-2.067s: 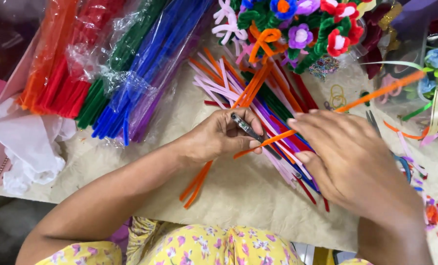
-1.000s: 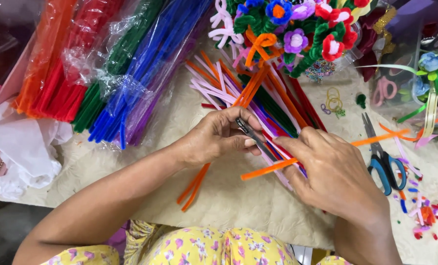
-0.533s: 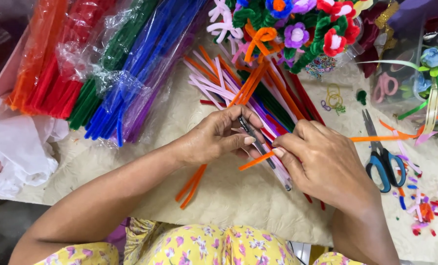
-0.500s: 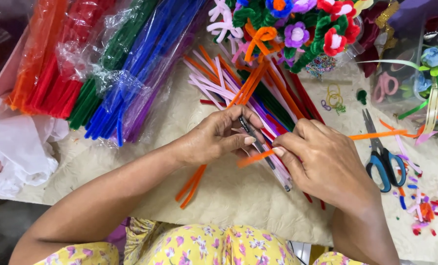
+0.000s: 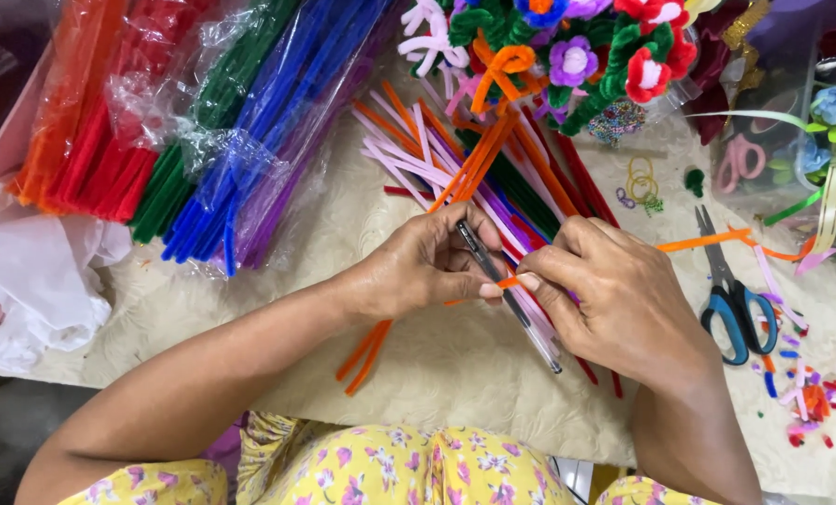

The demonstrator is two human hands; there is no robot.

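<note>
Cream cloth-covered table (image 5: pixel 455 374) | left hand (image 5: pixel 418 266) grips pen (image 5: pixel 507 295) | right hand (image 5: pixel 624 299) pinches orange pipe cleaner (image 5: pixel 508 281)

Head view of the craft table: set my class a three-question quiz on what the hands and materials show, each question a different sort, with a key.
1. True or false: the left hand grips a pen.
2. What colour is the pipe cleaner pinched against the pen?
3. The scissors lie: A) by the right hand, B) under the bagged stems, C) in the left hand.

Key: 1 true; 2 orange; 3 A.
</note>
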